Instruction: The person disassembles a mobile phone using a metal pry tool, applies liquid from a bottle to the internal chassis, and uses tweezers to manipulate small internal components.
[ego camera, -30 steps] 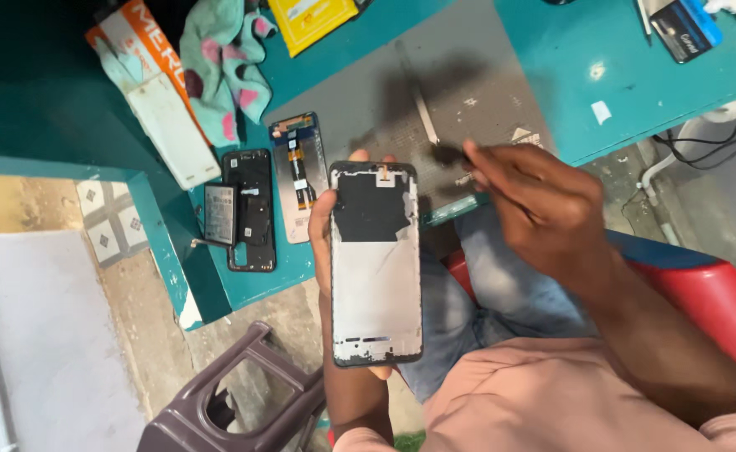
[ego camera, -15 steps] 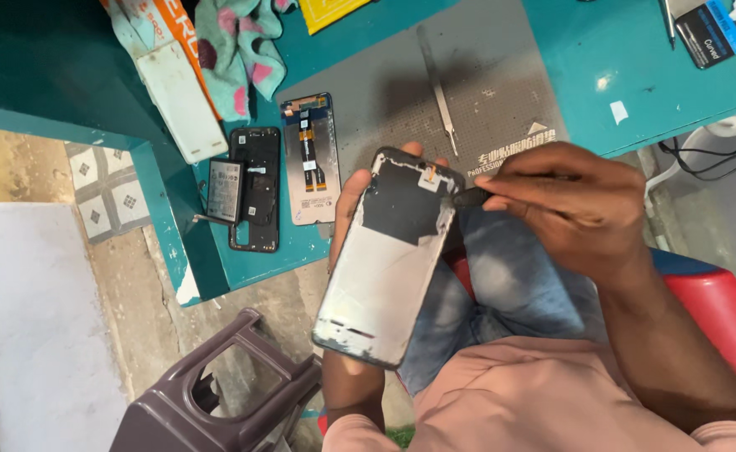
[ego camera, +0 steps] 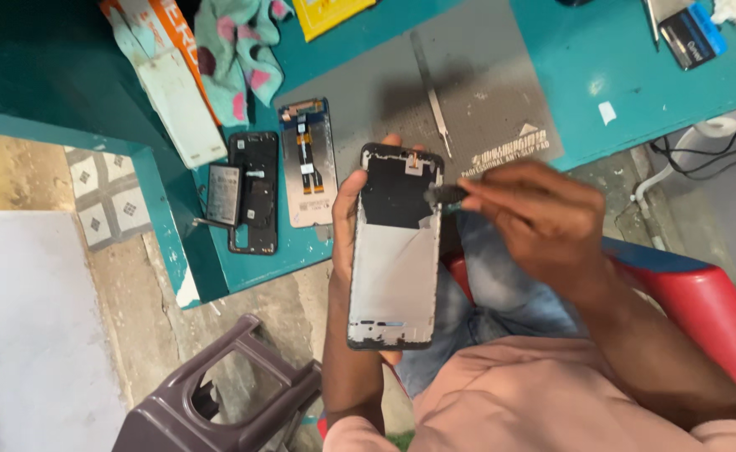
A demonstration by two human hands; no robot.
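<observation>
My left hand [ego camera: 344, 219] grips an opened phone frame [ego camera: 394, 259] upright from behind and along its left edge; its inside is black at the top and grey below. My right hand [ego camera: 534, 219] pinches a small dark tool [ego camera: 445, 195] whose tip touches the frame's upper right edge. Both hands are over my lap, just off the teal table [ego camera: 586, 92].
On the table lie a black phone back cover [ego camera: 256, 201], a detached screen panel [ego camera: 307, 163], tweezers [ego camera: 432, 96] on a grey mat [ego camera: 485, 92], a patterned cloth [ego camera: 236, 46] and a white box [ego camera: 177, 96]. A dark plastic stool [ego camera: 217, 402] stands below left; a red seat [ego camera: 703, 293] is right.
The phone frame went from tilted back to upright in my left hand. My right hand stayed at its upper right edge with the tool.
</observation>
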